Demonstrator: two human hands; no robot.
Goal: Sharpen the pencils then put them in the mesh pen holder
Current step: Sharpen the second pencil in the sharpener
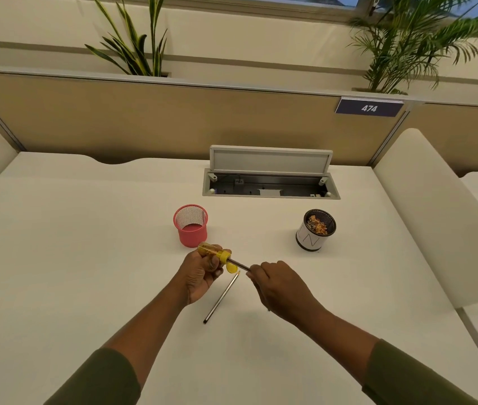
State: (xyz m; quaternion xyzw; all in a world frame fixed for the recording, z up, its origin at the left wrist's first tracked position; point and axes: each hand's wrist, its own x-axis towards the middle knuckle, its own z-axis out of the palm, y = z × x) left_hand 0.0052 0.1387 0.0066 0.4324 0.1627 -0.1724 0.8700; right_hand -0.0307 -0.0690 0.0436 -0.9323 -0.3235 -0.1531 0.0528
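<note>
left hand [202, 276] fingers clamp the yellow sharpener [213, 254]; right hand [281, 287] fingers pinch a pencil [239, 265] in it; another pencil [222, 298] lies on the surface [86, 258].

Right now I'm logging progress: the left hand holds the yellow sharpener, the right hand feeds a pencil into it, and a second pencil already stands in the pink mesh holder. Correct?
Not quite. The head view shows the second pencil lying on the table, not in the pink mesh holder. The rest holds.
</note>
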